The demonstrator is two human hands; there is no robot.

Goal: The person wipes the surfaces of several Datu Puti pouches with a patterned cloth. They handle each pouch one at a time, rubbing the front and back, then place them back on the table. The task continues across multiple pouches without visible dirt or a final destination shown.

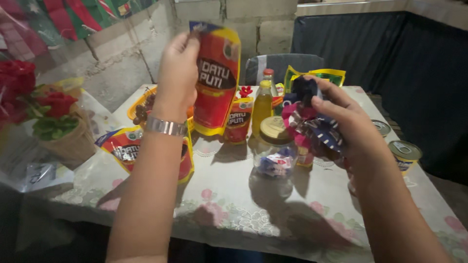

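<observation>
red and yellow pouch point(216, 78), navy, pink and white patterned cloth point(312, 124), pink floral tablecloth point(234, 204), yellow bottle point(262, 106)

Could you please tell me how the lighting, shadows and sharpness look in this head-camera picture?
Head view: light falls from in front, so the arms and the glass jar throw dark shadows toward the camera on the tablecloth; the red pouch in the left hand shows glare; the right hand and its cloth bundle look softly blurred; the left edge is hazy.

The red and yellow pouch point(216, 78) is glossy plastic; the patterned rag point(312, 124) is soft cloth. The cans point(404, 152) have shiny metal lids, the wall point(122, 58) rough concrete block.
</observation>
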